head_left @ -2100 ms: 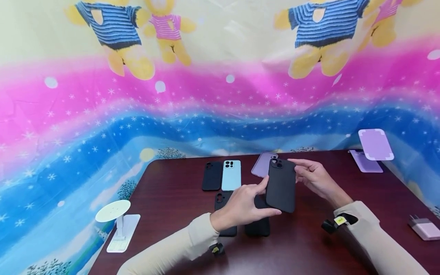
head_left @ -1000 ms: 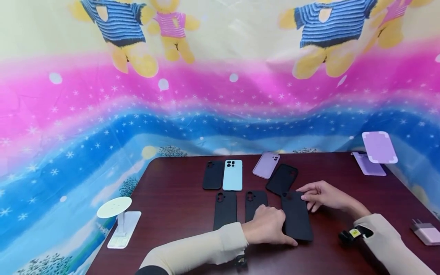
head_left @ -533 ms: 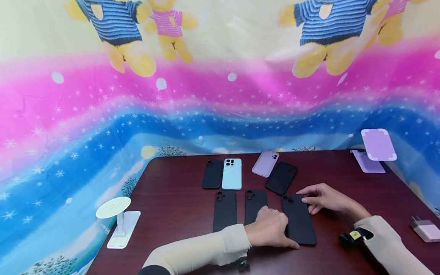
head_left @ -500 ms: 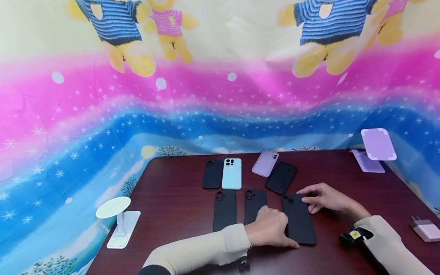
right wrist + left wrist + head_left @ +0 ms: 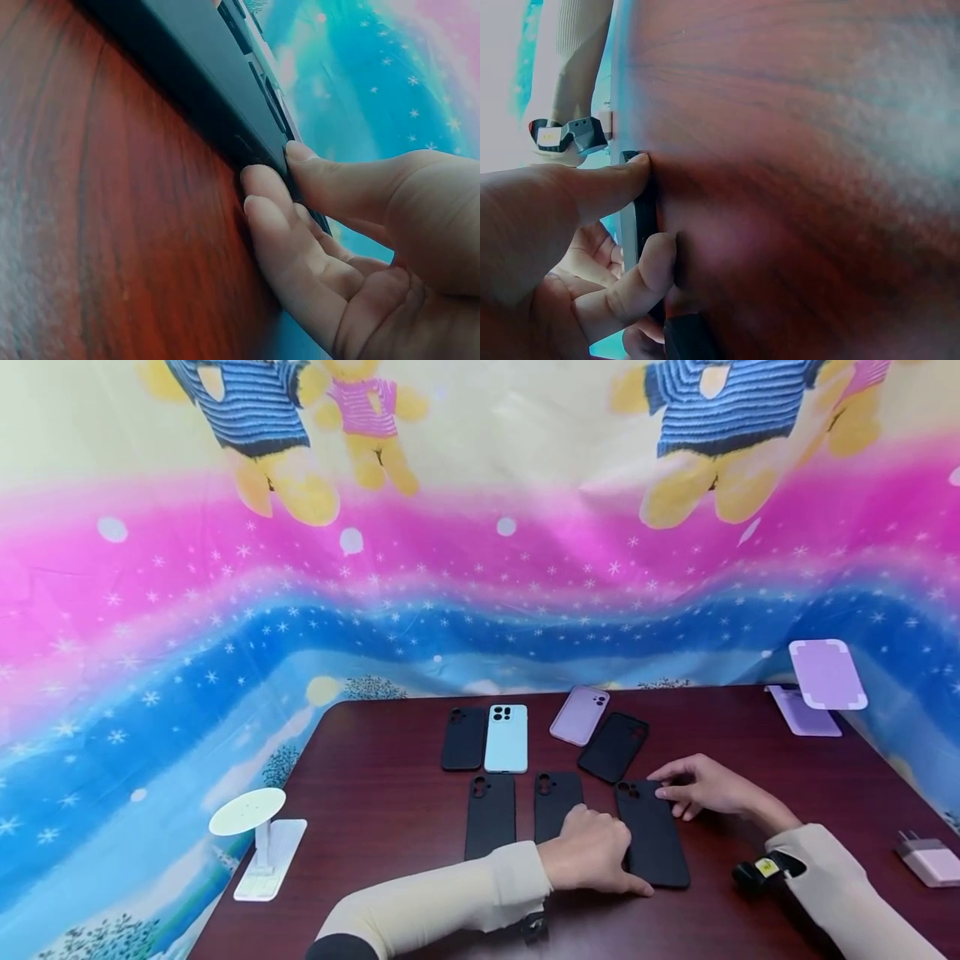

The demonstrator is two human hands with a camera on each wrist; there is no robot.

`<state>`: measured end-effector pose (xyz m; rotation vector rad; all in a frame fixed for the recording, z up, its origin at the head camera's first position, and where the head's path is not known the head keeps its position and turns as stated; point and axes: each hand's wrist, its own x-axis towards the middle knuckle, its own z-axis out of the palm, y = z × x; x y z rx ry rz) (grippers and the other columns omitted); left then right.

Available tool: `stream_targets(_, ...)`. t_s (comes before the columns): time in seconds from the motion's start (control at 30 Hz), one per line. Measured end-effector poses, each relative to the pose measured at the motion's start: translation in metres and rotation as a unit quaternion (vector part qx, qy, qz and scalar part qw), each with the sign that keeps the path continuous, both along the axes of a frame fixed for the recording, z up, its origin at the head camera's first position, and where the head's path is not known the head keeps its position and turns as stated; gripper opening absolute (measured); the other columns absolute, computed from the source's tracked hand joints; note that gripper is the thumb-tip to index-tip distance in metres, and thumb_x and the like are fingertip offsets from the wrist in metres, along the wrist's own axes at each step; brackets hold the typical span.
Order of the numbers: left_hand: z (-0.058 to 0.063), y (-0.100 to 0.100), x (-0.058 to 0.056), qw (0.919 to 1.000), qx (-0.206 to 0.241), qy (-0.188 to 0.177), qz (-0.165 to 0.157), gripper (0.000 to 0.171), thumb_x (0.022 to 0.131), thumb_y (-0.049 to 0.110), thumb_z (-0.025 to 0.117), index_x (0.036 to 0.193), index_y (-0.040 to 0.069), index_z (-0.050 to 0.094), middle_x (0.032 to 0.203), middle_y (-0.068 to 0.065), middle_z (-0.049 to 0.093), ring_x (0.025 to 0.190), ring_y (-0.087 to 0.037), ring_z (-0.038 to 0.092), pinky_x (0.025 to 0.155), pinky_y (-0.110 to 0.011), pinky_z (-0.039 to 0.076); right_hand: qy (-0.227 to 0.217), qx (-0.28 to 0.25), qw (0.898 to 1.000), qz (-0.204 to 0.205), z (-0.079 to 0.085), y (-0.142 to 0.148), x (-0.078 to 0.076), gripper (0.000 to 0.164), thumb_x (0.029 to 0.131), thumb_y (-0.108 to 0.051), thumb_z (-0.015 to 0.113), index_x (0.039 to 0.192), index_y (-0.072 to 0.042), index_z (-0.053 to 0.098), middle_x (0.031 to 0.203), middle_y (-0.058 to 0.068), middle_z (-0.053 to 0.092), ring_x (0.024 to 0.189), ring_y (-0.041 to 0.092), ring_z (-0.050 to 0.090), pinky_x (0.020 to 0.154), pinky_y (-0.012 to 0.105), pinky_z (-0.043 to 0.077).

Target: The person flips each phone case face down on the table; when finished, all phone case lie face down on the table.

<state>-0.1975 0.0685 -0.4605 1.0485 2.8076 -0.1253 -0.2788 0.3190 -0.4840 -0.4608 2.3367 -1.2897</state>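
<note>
Flat on the dark red table point(image 5: 375, 810) lies a black phone case point(image 5: 654, 839) with its camera cutout at the top left. My left hand point(image 5: 588, 850) grips its lower left part, thumb at the bottom edge and the other fingers curled. At the upper right corner my right hand point(image 5: 705, 789) pinches the same case; in the right wrist view, thumb and fingertips meet at its side wall point(image 5: 217, 90). A second black case point(image 5: 557, 797) lies just left of it, partly hidden behind my left hand. Another black case point(image 5: 491, 814) completes that near row.
Behind lie a dark case point(image 5: 462, 739), a light blue case point(image 5: 507, 739), a purple case point(image 5: 579, 716) and a tilted black case point(image 5: 613, 747). A white stand point(image 5: 262, 852) is at the left, a purple stand point(image 5: 827, 675) at the far right, and a charger plug point(image 5: 928, 860) at the right edge.
Both hands have brought the black case down from above the table to the right end of the near row. Over the last half second hands and case have barely shifted.
</note>
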Motion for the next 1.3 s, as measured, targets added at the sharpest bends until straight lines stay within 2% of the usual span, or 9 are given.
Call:
stream_targets(0.37,0.002,0.005,-0.002,0.9999,-0.01,0.01,-0.003,0.055,0.08,0.085,0.061,0.073,0.031,0.072,0.069,0.011,0.066,0.064,-0.008,0.06,0.065,-0.027,0.043,0.021,0.018,1.0,-0.007,0.001,0.0,-0.002,0.045,0.098,-0.019,0.07,0.134,0.007,0.062,0.089,0.013,0.066,0.067,0.022,0.07,0.063,0.037,0.062)
stream_targets(0.57,0.001,0.003,-0.003,0.9998,-0.008,0.017,-0.005,0.057,0.08,0.086,0.059,0.07,0.031,0.07,0.065,0.011,0.062,0.062,-0.008,0.059,0.061,-0.027,0.042,0.035,0.027,0.999,-0.009,0.001,-0.001,-0.003,0.042,0.098,-0.019,0.071,0.131,0.005,0.065,0.094,0.014,0.064,0.067,0.02,0.069,0.062,0.037,0.062)
stream_targets(0.73,0.0,0.002,-0.003,0.9997,-0.01,0.018,-0.009,0.056,0.08,0.085,0.06,0.073,0.031,0.072,0.07,0.011,0.066,0.063,-0.008,0.06,0.062,-0.027,0.043,0.034,0.032,0.999,-0.007,0.002,-0.001,-0.003,0.04,0.098,-0.018,0.071,0.131,0.004,0.066,0.095,0.014,0.064,0.068,0.02,0.068,0.062,0.036,0.061)
stream_targets(0.87,0.001,0.001,-0.002,0.9998,-0.015,0.013,-0.008,0.056,0.08,0.085,0.06,0.071,0.031,0.07,0.066,0.011,0.063,0.062,-0.008,0.059,0.062,-0.026,0.044,0.026,0.033,0.999,-0.005,0.002,-0.001,-0.002,0.041,0.098,-0.018,0.071,0.131,0.005,0.066,0.094,0.014,0.066,0.068,0.02,0.068,0.062,0.036,0.061)
stream_targets(0.97,0.006,-0.003,-0.005,0.9999,-0.007,-0.008,-0.002,0.059,0.081,0.087,0.057,0.071,0.029,0.069,0.062,0.01,0.061,0.059,-0.007,0.058,0.059,-0.026,0.044,0.02,0.035,0.999,-0.014,0.002,0.0,-0.004,0.047,0.098,-0.023,0.071,0.135,0.005,0.063,0.094,0.013,0.067,0.069,0.022,0.068,0.061,0.037,0.061)
stream_targets(1.03,0.013,-0.008,-0.01,0.9997,0.007,-0.019,0.009,0.064,0.082,0.087,0.054,0.087,0.027,0.074,0.067,0.009,0.063,0.061,-0.006,0.059,0.058,-0.026,0.044,0.024,0.042,0.998,-0.032,0.002,0.002,-0.009,0.051,0.098,-0.029,0.071,0.138,0.003,0.061,0.094,0.012,0.067,0.071,0.022,0.068,0.06,0.038,0.061)
stream_targets(1.1,0.02,-0.014,-0.019,0.9992,0.028,-0.02,0.021,0.071,0.086,0.085,0.052,0.114,0.023,0.074,0.07,0.008,0.065,0.063,-0.006,0.061,0.056,-0.026,0.045,0.039,0.054,0.996,-0.052,0.002,0.005,-0.017,0.054,0.099,-0.033,0.07,0.14,0.0,0.06,0.097,0.011,0.067,0.074,0.021,0.067,0.061,0.037,0.061)
stream_targets(1.2,0.027,-0.024,-0.037,0.9967,0.073,0.011,0.033,0.07,0.092,0.073,0.056,0.143,0.026,0.06,0.085,0.008,0.073,0.074,-0.007,0.065,0.056,-0.024,0.045,0.074,0.079,0.992,-0.066,0.003,0.009,-0.032,0.052,0.1,-0.033,0.068,0.141,-0.002,0.059,0.104,0.014,0.068,0.079,0.02,0.066,0.063,0.035,0.059)
stream_targets(1.3,0.027,-0.032,-0.054,0.9929,0.102,0.053,0.032,0.054,0.095,0.058,0.065,0.141,0.029,0.064,0.104,0.009,0.076,0.086,-0.011,0.066,0.062,-0.025,0.046,0.112,0.1,0.987,-0.062,0.005,0.011,-0.049,0.05,0.1,-0.026,0.069,0.142,-0.001,0.058,0.118,0.024,0.066,0.087,0.021,0.067,0.064,0.034,0.058)
